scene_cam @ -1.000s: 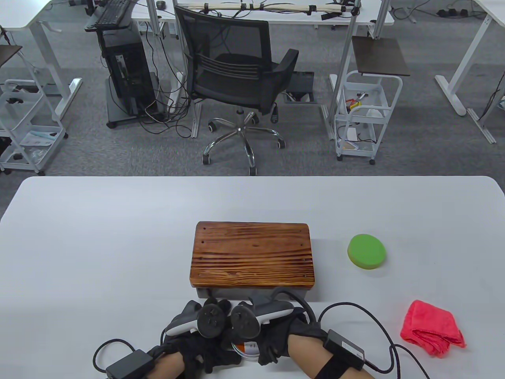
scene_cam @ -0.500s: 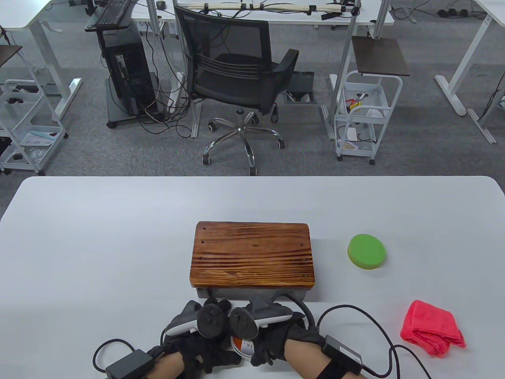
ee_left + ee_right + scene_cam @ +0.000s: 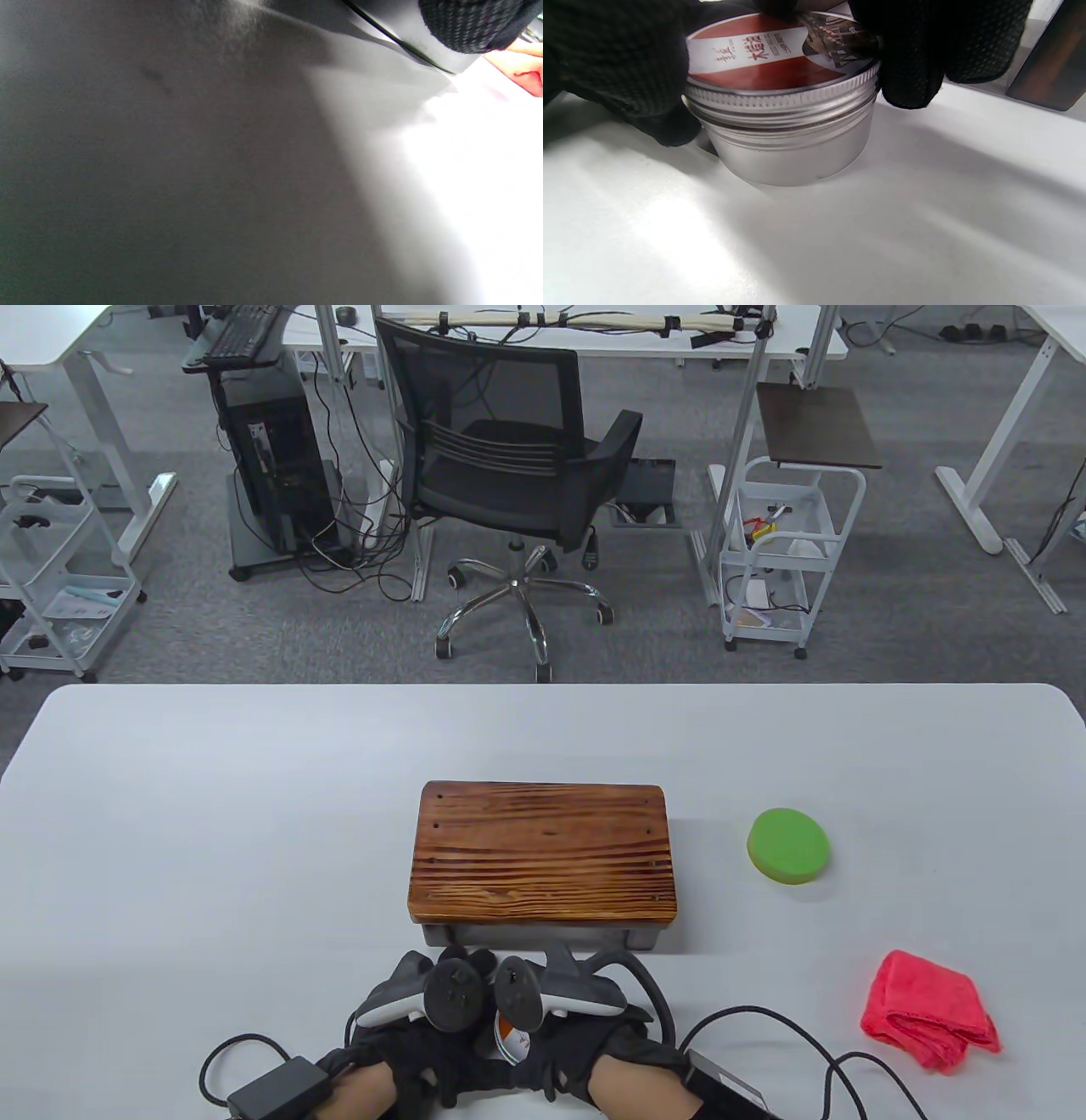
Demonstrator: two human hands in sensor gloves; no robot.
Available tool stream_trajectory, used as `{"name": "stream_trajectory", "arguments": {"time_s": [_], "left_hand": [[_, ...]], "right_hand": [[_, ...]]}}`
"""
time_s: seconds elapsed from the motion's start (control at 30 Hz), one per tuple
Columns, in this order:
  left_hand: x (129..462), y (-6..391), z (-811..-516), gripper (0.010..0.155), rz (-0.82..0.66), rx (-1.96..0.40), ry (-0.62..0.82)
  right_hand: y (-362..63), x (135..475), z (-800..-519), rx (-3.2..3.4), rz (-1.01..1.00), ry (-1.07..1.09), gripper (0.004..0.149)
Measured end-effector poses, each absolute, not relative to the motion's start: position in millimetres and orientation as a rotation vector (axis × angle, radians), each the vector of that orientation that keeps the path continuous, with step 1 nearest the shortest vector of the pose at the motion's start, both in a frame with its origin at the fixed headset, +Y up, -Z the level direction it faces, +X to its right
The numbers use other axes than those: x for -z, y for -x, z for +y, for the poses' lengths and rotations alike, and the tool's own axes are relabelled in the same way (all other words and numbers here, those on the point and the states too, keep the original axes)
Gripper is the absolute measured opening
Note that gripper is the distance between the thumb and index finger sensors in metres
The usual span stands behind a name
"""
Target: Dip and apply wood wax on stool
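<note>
At the near edge of the white table, we see both gloved hands closed around a small silver wax tin. The right hand curls its fingers over the tin's red-and-white labelled lid, gripping its rim. The left hand wraps the tin from the other side; we take the dark fingers at the left of the right wrist view to be its own, clasping the tin's wall. The tin stands upright on the table, just in front of the wooden stool. To the stool's right lies a green sponge pad, well apart from it, and nearer the edge a folded red cloth. The left wrist view shows only shadowed tabletop.
</note>
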State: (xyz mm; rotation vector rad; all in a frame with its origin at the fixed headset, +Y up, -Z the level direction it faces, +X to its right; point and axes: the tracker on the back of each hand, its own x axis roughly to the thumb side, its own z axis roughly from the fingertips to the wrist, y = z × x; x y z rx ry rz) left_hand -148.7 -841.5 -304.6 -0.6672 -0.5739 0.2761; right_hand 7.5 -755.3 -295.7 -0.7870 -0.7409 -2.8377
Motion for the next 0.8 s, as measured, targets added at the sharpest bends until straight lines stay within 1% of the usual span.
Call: {"name": "stream_trajectory", "arguments": {"time_s": [0.1,0.13,0.2,0.23,0.33,0.53,0.8], "left_hand": [[304.6,148.7,-841.5,0.088,-0.574,-0.276,0.667],[304.6,148.7,-841.5,0.088,-0.574,-0.276,0.667],[304.6,148.7,-841.5,0.088,-0.574,-0.276,0.667],[304.6,148.7,-841.5,0.088,-0.574,-0.276,0.667],[304.6,148.7,-841.5,0.088,-0.574,-0.276,0.667],[304.6,148.7,-841.5,0.088,-0.574,-0.276,0.667],[304.4,149.1,-841.6,0.089,-0.576,-0.279,0.67]], "right_hand": [[-11.3,300.5,-746.8,2.812,-0.735,0.956,0.083],[-12.4,301.8,-744.4,2.802,-0.72,0.993,0.084],[-13.0,307.3,-742.0,2.689,-0.76,1.207,0.081],[-13.2,308.9,-742.5,2.666,-0.779,1.237,0.079],[-11.2,310.2,-746.3,2.594,-0.813,1.244,0.073],[-4.3,309.0,-755.7,2.551,-0.797,1.265,0.065],[-5.9,306.0,-757.1,2.618,-0.764,1.201,0.064]]}}
